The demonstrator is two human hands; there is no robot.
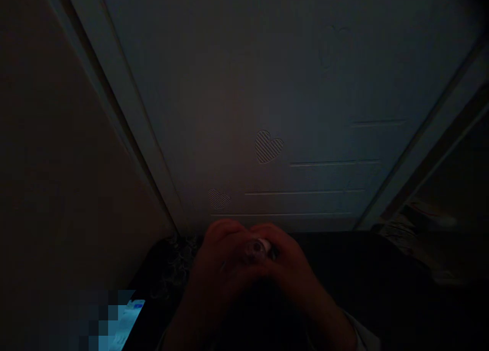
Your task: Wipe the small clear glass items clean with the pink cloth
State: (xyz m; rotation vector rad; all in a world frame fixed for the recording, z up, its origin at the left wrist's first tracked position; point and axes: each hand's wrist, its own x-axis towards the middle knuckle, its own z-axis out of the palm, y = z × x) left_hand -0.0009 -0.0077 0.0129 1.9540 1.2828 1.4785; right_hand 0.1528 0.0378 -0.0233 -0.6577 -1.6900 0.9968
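Note:
In dim light, my left hand [219,257] and my right hand [288,259] meet low in the middle of the head view. Their curled fingers close together around a small pale object [256,249]. Its upward end is round, with a dark spot like a hole or tip at the centre. Most of it is covered by my fingers, and the dark keeps me from telling its kind. Something whitish shows beside the right fingers, apparently part of the same object.
Beyond the hands stands a pale door-like panel [237,96] with grooved lines and a striped heart [268,147]. A brownish wall [69,152] rises at left. Dark patterned fabric [179,259] lies below. A lit screen [132,318] glows at lower left, partly pixelated.

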